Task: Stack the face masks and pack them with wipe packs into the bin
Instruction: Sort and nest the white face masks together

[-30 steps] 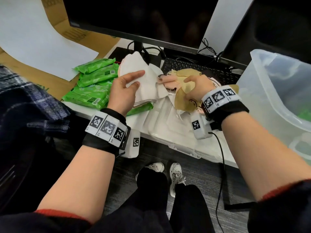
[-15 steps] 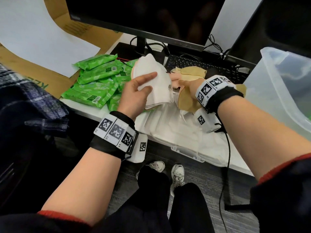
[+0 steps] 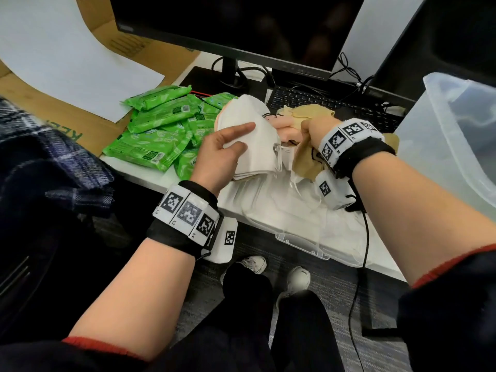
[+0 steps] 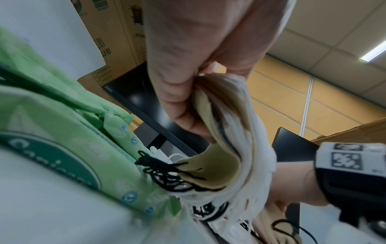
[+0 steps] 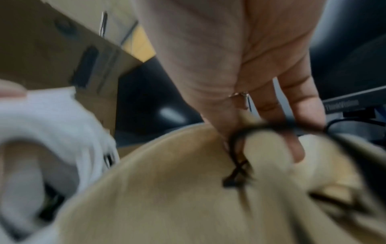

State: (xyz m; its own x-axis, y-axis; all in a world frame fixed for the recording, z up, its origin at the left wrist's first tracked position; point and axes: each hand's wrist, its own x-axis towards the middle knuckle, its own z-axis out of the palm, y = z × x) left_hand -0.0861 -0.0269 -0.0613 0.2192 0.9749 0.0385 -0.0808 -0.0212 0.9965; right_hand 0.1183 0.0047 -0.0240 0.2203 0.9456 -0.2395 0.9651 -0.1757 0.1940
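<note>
My left hand point(image 3: 225, 154) grips a stack of white face masks point(image 3: 257, 140) above the desk edge, thumb on top and fingers underneath. In the left wrist view the stack point(image 4: 236, 148) shows white and tan layers with black ear loops. My right hand point(image 3: 314, 130) pinches a tan face mask point(image 3: 306, 159) with black loops just right of the stack; the right wrist view shows its fingers point(image 5: 292, 132) holding that tan mask point(image 5: 167, 198). Pink masks point(image 3: 284, 124) lie between the hands. Several green wipe packs point(image 3: 161, 130) lie to the left. The clear bin point(image 3: 456, 135) stands at the right.
A clear plastic lid point(image 3: 295, 216) lies flat at the desk's front edge under the hands. A monitor point(image 3: 236, 25) and a black keyboard point(image 3: 322, 100) stand behind the masks. White paper point(image 3: 67, 63) on cardboard covers the left. A plaid cloth point(image 3: 40, 157) lies at the far left.
The left hand has carried the white stack to the right, toward the right hand. The right hand has shifted left and farther back with the tan mask.
</note>
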